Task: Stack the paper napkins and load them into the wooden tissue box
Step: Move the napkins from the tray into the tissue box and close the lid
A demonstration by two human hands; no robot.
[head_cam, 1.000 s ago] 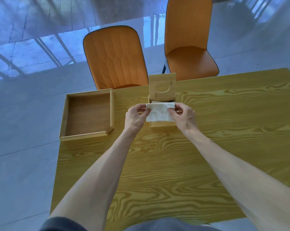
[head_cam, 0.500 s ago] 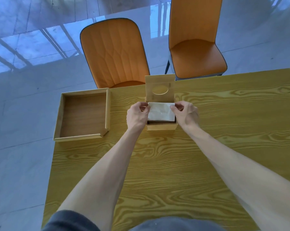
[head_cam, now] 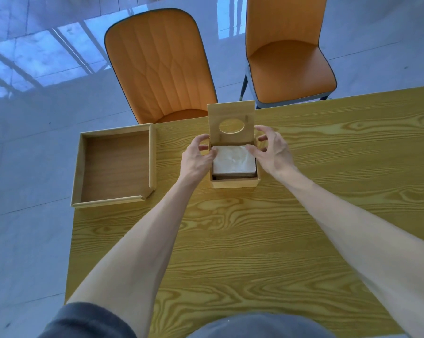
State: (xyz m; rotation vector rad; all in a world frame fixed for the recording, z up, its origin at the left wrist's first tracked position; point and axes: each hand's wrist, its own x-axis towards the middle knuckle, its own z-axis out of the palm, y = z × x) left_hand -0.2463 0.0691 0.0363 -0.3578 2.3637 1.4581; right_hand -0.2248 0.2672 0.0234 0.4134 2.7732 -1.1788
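Between the two hands, in the head view, the wooden tissue box (head_cam: 234,182) is seen on the counter (head_cam: 255,240), its lid (head_cam: 231,123) raised upright behind. The white napkins (head_cam: 234,159) are lodged inside. The left hand (head_cam: 196,159) and right hand (head_cam: 272,152) are held spread, with the thumbs touching the stack's edges. Left of the left hand's grip, a wooden tray (head_cam: 114,167) is set.

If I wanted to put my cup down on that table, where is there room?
Plenty: the bare table right of the tissue box, and the wide stretch between the forearms nearer the person. The wooden tray at the left edge holds nothing. It is crowded only around the box, where the left hand and right hand flank the napkins.
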